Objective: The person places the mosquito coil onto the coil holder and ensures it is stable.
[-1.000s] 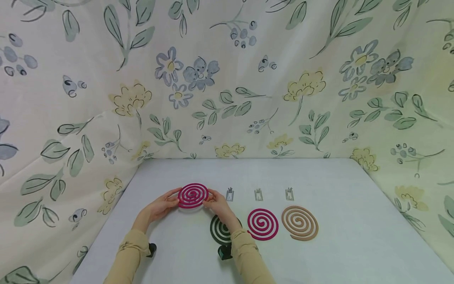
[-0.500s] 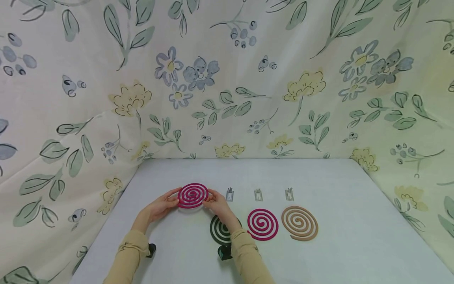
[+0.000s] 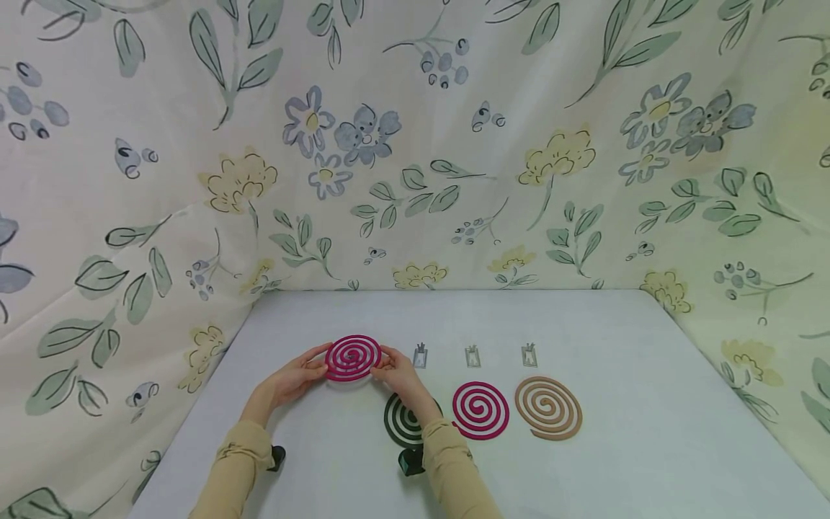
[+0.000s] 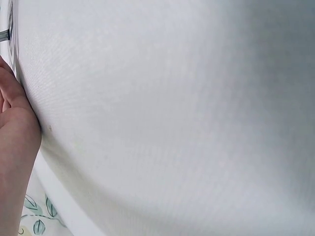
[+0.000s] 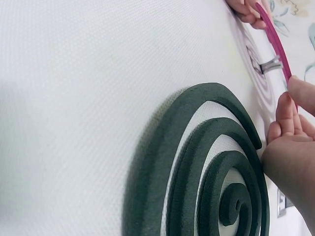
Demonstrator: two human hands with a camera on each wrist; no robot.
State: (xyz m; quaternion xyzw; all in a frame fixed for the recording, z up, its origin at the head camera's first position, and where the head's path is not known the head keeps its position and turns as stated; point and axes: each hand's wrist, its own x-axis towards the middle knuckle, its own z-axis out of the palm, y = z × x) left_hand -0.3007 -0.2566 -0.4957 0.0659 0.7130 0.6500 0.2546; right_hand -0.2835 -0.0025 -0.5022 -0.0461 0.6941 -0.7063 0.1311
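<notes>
A pink mosquito coil [image 3: 352, 355] is held level between both hands at the table's left part. My left hand [image 3: 295, 378] pinches its left edge, fingers at the rim. On the opposite edge, the thumb and fingers of my right hand [image 3: 398, 375] pinch the rim. Beneath the coil a small metal coil stand [image 5: 269, 65] rises from the table, its tip right at the coil's underside. Below my right forearm lies a dark green coil [image 5: 152, 167], partly covered in the head view. The left wrist view shows only part of the left hand; its fingertips are cut off.
Right of the green coil lie a second pink coil [image 3: 478, 408] and a tan coil [image 3: 547, 408]. Behind them stand three small metal coil stands in a row: left [image 3: 420, 357], middle [image 3: 472, 357] and right [image 3: 529, 355]. A floral cloth [image 3: 415, 216] hangs behind the white table [image 3: 648, 360].
</notes>
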